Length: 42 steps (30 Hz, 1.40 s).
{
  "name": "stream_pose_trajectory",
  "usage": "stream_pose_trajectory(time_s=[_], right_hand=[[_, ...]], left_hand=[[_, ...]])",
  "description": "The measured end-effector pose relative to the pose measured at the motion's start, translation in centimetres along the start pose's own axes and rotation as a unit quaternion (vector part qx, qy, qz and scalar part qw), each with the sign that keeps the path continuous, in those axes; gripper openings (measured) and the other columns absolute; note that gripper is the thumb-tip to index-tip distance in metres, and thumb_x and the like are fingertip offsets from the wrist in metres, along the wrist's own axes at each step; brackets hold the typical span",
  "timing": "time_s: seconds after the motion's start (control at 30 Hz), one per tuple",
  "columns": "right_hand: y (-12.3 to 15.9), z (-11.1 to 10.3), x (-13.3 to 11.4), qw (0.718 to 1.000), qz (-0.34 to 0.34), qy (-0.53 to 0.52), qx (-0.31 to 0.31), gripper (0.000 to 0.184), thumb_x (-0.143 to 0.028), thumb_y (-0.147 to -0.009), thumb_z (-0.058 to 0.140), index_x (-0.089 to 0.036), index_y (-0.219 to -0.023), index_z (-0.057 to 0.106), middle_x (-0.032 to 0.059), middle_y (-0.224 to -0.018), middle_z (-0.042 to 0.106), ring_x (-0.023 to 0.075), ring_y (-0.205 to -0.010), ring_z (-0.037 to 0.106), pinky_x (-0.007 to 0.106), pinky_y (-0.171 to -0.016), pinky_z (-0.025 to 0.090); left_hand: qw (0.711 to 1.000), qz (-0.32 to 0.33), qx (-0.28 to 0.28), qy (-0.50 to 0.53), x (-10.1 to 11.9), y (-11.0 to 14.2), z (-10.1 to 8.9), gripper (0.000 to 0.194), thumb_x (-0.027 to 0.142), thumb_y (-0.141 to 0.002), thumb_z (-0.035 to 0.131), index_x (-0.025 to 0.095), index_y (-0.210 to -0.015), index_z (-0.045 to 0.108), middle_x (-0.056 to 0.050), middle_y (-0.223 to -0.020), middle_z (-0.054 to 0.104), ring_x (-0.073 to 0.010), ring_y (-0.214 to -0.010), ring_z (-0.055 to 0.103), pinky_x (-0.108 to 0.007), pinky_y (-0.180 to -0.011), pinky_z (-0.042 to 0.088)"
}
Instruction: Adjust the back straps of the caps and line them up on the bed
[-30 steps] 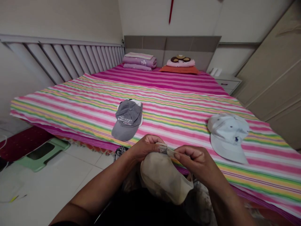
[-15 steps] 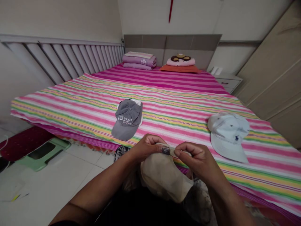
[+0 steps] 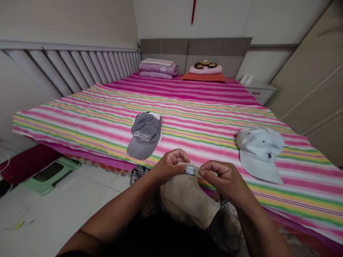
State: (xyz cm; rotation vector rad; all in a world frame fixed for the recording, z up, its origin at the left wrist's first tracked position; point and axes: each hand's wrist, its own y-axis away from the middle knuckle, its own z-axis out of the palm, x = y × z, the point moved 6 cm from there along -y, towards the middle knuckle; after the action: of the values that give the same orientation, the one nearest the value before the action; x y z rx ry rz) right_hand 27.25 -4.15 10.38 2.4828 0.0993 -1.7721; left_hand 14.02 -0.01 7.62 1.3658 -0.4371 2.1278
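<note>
A beige cap [image 3: 189, 201] is held low in front of me, its back opening facing up and to the right. My left hand [image 3: 173, 166] pinches the cap's strap just left of a small metal buckle [image 3: 190, 170]. On the other side of the buckle, my right hand [image 3: 218, 175] grips the strap between thumb and bent fingers. A grey cap [image 3: 146, 134] with white lettering lies on the bed, on top of something white that is mostly hidden. To the right rests a white cap [image 3: 259, 151] with a small dark emblem.
A striped sheet [image 3: 198, 125] covers the bed. Folded purple bedding [image 3: 158, 68] and a pink folded item [image 3: 205, 70] lie near the headboard [image 3: 174, 48]. A green stool [image 3: 50, 175] stands on the floor at left. A nightstand [image 3: 259, 92] is at the far right.
The buckle has tilted slightly and now shines bright instead of dark. Both hands keep their hold on the cap's strap. The other caps have not moved.
</note>
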Motion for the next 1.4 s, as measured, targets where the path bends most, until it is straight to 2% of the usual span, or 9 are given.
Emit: stream_pose_trajectory(time_s=[0.13,0.33,0.47,0.53,0.77,0.9,1.13,1.4], right_hand=[[-0.2,0.4,0.9,0.997,0.052,-0.058,-0.009,0.026,-0.041,-0.071,0.057,-0.015,-0.067,0.057,-0.0063,-0.043,0.041,0.0056,-0.027,0.035,0.018,-0.026,0.026],[-0.5,0.4,0.9,0.994,0.010,-0.108,0.031,0.021,-0.033,-0.068,0.062,-0.014,-0.061,0.058,-0.0048,-0.050,0.042,0.0045,-0.042,0.032,0.017,-0.037,0.026],[-0.6,0.6,1.5,0.989,0.027,-0.143,0.034,0.021,-0.033,-0.068,0.061,-0.014,-0.061,0.057,-0.0067,-0.047,0.035,0.0038,-0.042,0.025,0.018,-0.039,0.020],[-0.6,0.7,1.8,0.985,0.038,-0.164,0.036,0.021,-0.033,-0.068,0.062,-0.014,-0.060,0.056,-0.0069,-0.047,0.034,0.0039,-0.042,0.024,0.018,-0.039,0.019],[-0.5,1.1,1.7,0.981,0.047,-0.182,0.047,0.021,-0.033,-0.065,0.063,-0.013,-0.061,0.057,-0.0066,-0.046,0.036,0.0045,-0.042,0.024,0.019,-0.040,0.019],[-0.6,1.3,1.6,0.983,0.044,-0.170,0.054,0.021,-0.033,-0.065,0.063,-0.013,-0.060,0.057,-0.0067,-0.046,0.035,0.0047,-0.042,0.024,0.019,-0.040,0.020],[-0.6,1.6,2.3,0.971,0.042,-0.225,0.062,0.021,-0.033,-0.067,0.062,-0.015,-0.060,0.055,-0.0081,-0.044,0.032,0.0043,-0.040,0.021,0.019,-0.039,0.018],[-0.4,1.9,1.6,0.972,0.054,-0.216,0.072,0.021,-0.033,-0.065,0.061,-0.014,-0.059,0.053,-0.0077,-0.044,0.033,0.0043,-0.040,0.022,0.019,-0.039,0.018]], left_hand=[[1.000,0.007,0.010,-0.027,0.0,0.0,0.0,0.029,0.028,-0.058,0.073,0.014,-0.074,0.053,0.001,-0.062,0.059,-0.0060,-0.050,0.051,-0.016,-0.049,0.036],[0.998,0.001,0.027,-0.064,-0.1,-0.1,-0.4,0.028,0.030,-0.058,0.072,0.013,-0.073,0.056,0.001,-0.061,0.057,-0.0057,-0.050,0.048,-0.017,-0.050,0.035],[0.997,0.026,-0.027,-0.066,0.0,0.1,-0.1,0.030,0.028,-0.058,0.072,0.013,-0.080,0.058,0.000,-0.068,0.058,-0.0062,-0.056,0.049,-0.017,-0.053,0.036],[0.994,0.042,-0.036,-0.093,0.2,0.2,-0.2,0.032,0.024,-0.057,0.073,0.013,-0.082,0.058,0.000,-0.070,0.057,-0.0063,-0.059,0.049,-0.017,-0.055,0.037],[0.981,0.072,0.009,-0.181,0.3,0.2,-0.5,0.027,0.024,-0.059,0.071,0.013,-0.081,0.059,0.000,-0.068,0.057,-0.0070,-0.059,0.048,-0.018,-0.056,0.038],[0.981,0.075,0.021,-0.177,0.2,0.3,-0.3,0.028,0.027,-0.058,0.072,0.014,-0.079,0.059,-0.001,-0.068,0.058,-0.0078,-0.058,0.049,-0.019,-0.056,0.038],[0.981,0.078,0.055,-0.170,0.0,0.3,-0.7,0.029,0.026,-0.056,0.073,0.014,-0.079,0.060,-0.001,-0.069,0.060,-0.0092,-0.060,0.051,-0.021,-0.057,0.039],[0.987,0.084,0.064,-0.120,-0.4,0.2,-1.0,0.027,0.022,-0.055,0.074,0.014,-0.078,0.062,-0.001,-0.069,0.062,-0.0088,-0.062,0.053,-0.020,-0.060,0.041]])
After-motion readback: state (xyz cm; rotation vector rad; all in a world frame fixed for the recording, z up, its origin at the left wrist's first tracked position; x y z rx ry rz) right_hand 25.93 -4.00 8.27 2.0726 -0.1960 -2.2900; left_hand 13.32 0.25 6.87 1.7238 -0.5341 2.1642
